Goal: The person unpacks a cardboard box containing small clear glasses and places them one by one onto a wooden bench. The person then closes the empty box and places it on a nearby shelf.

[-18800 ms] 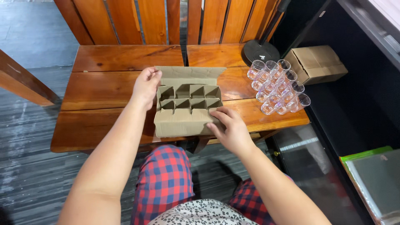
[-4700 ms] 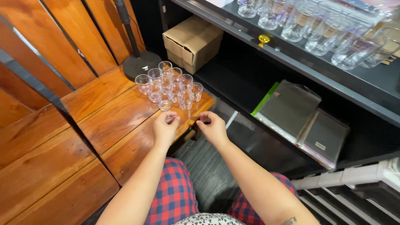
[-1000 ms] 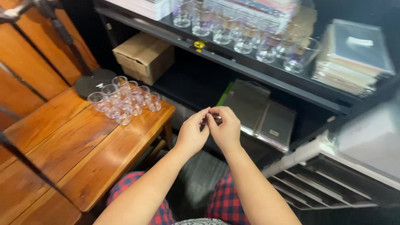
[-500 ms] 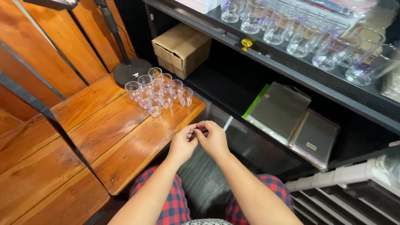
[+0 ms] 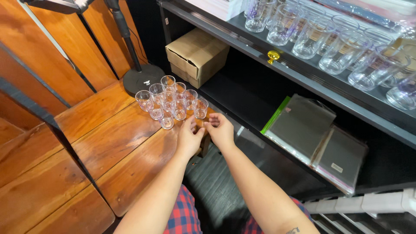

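Both forearms reach up from the bottom of the frame and meet near the middle, at the corner of the reddish-brown slatted wooden desk [image 5: 108, 143]. The left hand [image 5: 189, 138] lies palm down on the desk's edge, fingers drawn together and pointing up the frame. The right hand [image 5: 219, 129] sits just beside it, fingertips curled in toward the left thumb; whether that grip pinches anything I cannot tell, it looks narrow and empty, and the left looks loosely closed on nothing. Just above the fingertips, toward upper centre, stands the cluster of small clear drinking glasses [image 5: 172, 100], upright and packed close. The nearest ones are near the left fingers, not touched. Behind them, a closed brown cardboard box [image 5: 197, 55] and a round black stand base [image 5: 143, 79].
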